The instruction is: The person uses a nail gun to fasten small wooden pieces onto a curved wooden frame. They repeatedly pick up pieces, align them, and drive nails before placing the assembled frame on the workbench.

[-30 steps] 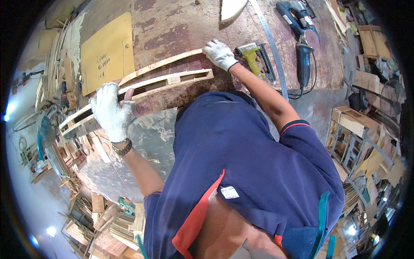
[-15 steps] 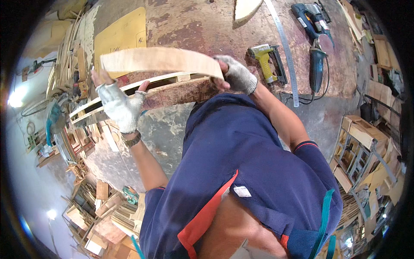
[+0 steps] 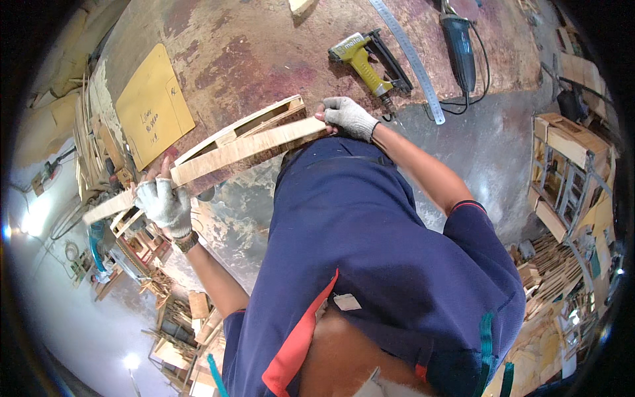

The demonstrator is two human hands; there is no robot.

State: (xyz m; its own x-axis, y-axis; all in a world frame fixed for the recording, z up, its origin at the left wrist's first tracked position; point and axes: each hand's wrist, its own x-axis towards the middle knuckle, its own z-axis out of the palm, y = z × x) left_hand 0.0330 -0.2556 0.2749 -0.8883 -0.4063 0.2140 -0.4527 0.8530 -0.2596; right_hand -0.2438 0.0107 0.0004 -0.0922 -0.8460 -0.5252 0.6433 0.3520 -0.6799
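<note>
A long thin plywood strip (image 3: 254, 145) runs along the near side of a narrow wooden frame with short crosspieces (image 3: 228, 137) at the bench's near edge. My left hand (image 3: 164, 204), in a white fingerless glove, grips the strip toward its left end, fingertips reaching over its upper edge. Left of that hand the strip sticks out past it. The other end is pinched in the fingers of my right hand (image 3: 350, 118), gloved alike. How closely strip and frame touch I cannot tell.
On the worn workbench (image 3: 264, 59) lie a yellow marked template (image 3: 155, 109), a yellow-green nail gun (image 3: 365, 63), a steel ruler (image 3: 411, 59) and a corded angle grinder (image 3: 458, 53). A wooden-framed piece (image 3: 569, 165) stands at right. Scrap wood (image 3: 192, 331) is piled lower left.
The strip, bowed above the frame half a second ago, has come down and toward me, to the frame's near side. My left hand has shifted outward with it. The view has shifted too.
</note>
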